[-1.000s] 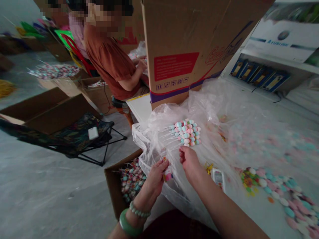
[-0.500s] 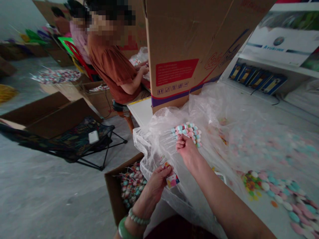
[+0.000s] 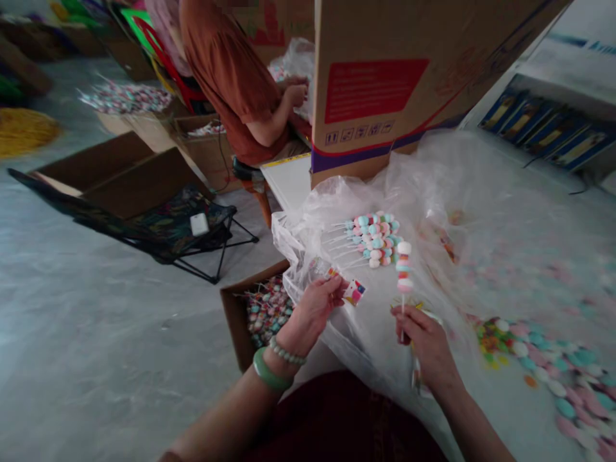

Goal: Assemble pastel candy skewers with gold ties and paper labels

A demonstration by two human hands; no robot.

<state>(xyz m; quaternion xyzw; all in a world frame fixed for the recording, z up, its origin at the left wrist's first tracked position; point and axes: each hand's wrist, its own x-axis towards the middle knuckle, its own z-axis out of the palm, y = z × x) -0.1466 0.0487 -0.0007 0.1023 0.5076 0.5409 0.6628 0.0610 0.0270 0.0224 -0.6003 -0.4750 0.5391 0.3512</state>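
My left hand point(image 3: 317, 305) is closed on a small printed wrapper bag point(image 3: 355, 292), its coloured end jutting out past my fingertips. In my right hand point(image 3: 423, 337) a marshmallow skewer point(image 3: 404, 269) stands upright, held by its white stick, with white, pink, blue and orange pieces threaded on it. Beyond both hands a stack of similar skewers point(image 3: 375, 237) lies on the clear plastic sheet point(image 3: 332, 199), sticks pointing left. A pale object with gold ties is partly hidden behind my right hand.
Loose marshmallows point(image 3: 553, 366) and gummy pieces point(image 3: 493, 340) lie on the table at right. Below at left, a carton point(image 3: 233, 321) holds many skewers. A large cardboard box point(image 3: 375, 147) stands at the back, with a co-worker point(image 3: 240, 83) beside it. A folding chair point(image 3: 180, 247) bears a white phone.
My right hand has taken a marshmallow skewer from the stack and drawn it right and nearer, now upright. My left hand with the wrapper bag has risen slightly. The view has shifted.
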